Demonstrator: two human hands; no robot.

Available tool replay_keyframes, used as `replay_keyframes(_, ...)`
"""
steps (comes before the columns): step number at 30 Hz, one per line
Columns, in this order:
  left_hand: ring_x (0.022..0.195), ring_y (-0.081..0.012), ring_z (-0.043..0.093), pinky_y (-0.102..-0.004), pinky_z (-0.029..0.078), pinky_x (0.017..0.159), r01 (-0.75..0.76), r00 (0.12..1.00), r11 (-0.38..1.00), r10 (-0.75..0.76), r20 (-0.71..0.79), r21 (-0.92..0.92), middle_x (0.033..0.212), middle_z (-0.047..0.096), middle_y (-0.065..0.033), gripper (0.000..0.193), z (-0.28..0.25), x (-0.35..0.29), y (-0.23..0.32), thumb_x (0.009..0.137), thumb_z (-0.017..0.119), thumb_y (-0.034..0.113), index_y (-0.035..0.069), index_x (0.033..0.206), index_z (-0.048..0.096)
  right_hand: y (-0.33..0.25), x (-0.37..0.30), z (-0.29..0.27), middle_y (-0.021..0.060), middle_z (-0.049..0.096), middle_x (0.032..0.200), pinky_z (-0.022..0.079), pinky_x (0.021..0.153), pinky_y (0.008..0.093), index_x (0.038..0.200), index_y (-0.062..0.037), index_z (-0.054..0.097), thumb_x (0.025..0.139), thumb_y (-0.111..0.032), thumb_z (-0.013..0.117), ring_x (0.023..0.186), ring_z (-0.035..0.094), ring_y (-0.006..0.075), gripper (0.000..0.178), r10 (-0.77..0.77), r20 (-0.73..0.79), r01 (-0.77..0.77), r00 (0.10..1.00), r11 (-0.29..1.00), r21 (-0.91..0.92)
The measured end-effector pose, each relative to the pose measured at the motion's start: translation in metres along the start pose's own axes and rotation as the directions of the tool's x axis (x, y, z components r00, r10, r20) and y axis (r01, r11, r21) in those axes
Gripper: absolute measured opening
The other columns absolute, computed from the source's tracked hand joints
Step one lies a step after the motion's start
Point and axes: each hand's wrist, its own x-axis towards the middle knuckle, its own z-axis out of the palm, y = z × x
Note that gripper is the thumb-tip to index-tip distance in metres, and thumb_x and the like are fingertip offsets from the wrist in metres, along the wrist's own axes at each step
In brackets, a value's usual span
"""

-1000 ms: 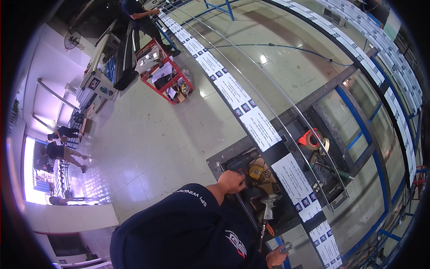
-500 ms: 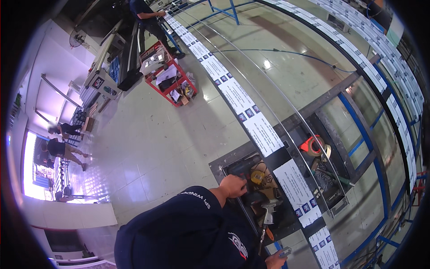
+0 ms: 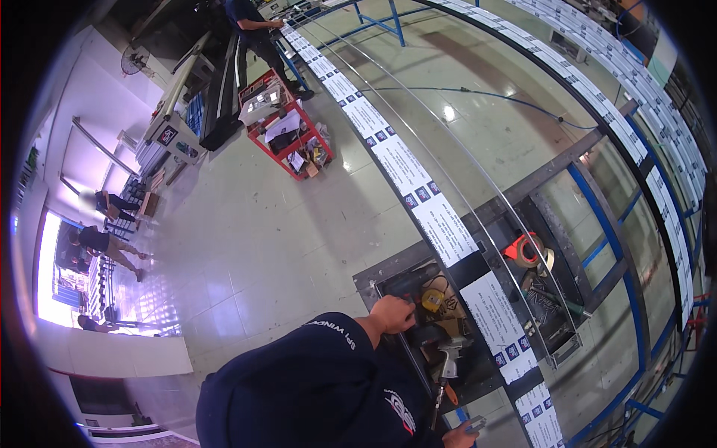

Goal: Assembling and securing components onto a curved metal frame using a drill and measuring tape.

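Observation:
My left hand [image 3: 393, 314] is curled closed at the left rim of a dark open tray [image 3: 367, 282]. Whatever its fingers may hold is hidden. Low in the picture, my right hand [image 3: 457, 437] grips a small grey metal piece [image 3: 476, 424], beside the long profile covered in printed white film [image 3: 489, 313]. Inside the tray are a yellow tape measure [image 3: 432, 300], a silver air tool [image 3: 449, 360] with a hose fitting, and an orange-handled tool [image 3: 451, 395]. The profile lies across the tray, running away to the far left.
Right of the profile run thin metal rods [image 3: 478, 168]. Beyond them a second tray section holds a red tape dispenser [image 3: 525, 249]. A blue-legged frame [image 3: 597, 201] carries more profiles [image 3: 665, 216]. A red cart [image 3: 287, 142] and a co-worker [image 3: 254, 33] are farther off.
The whole view has shifted slightly, so the trays and profile sit a little lower and farther right. Both hands keep nearly the same places against the tray and profile.

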Motion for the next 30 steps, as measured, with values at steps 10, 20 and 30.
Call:
replay_keyframes(10, 0.093, -0.0376, 0.072, -0.0508, 0.056, 0.085, -0.013, 1.000, 1.000, 0.013, 0.006, 0.006, 0.095, 0.074, -0.0157, 0.034, 0.002, 0.002, -0.002, 0.093, 0.057, 0.040, 0.008, 0.097, 0.070, 0.014, 0.000, 0.021, 0.0185, 0.073, 0.085, 0.057, 0.069, 0.0601, 0.094, -0.0061, 0.074, 0.089, -0.066, 0.069, 0.078, 0.071, 0.0451, 0.060, 0.113, 0.031, -0.113, 0.993, 0.993, 0.014)
replay_keyframes(20, 0.095, -0.0372, 0.072, -0.0500, 0.057, 0.086, 0.031, 0.999, 0.999, -0.031, -0.039, -0.006, 0.097, 0.074, -0.0156, 0.036, 0.003, -0.006, -0.006, 0.093, 0.057, 0.040, 0.007, 0.098, 0.070, -0.002, 0.024, -0.012, 0.0190, 0.076, 0.095, 0.058, 0.072, 0.0603, 0.109, -0.0088, 0.072, 0.092, -0.068, 0.062, 0.083, 0.074, 0.0442, 0.062, 0.088, 0.247, -0.064, 0.965, 0.992, -0.105)
replay_keyframes(30, 0.095, -0.0361, 0.072, -0.0494, 0.057, 0.087, -0.005, 1.000, 1.000, 0.005, -0.028, -0.002, 0.097, 0.075, -0.0151, 0.034, 0.005, -0.003, -0.006, 0.093, 0.057, 0.038, 0.007, 0.097, 0.071, 0.011, 0.007, 0.015, 0.0208, 0.076, 0.106, 0.057, 0.081, 0.0614, 0.113, -0.0082, 0.073, 0.090, -0.072, 0.062, 0.096, 0.073, 0.0454, 0.068, 0.246, 0.202, -0.236, 0.948, 0.969, -0.070)
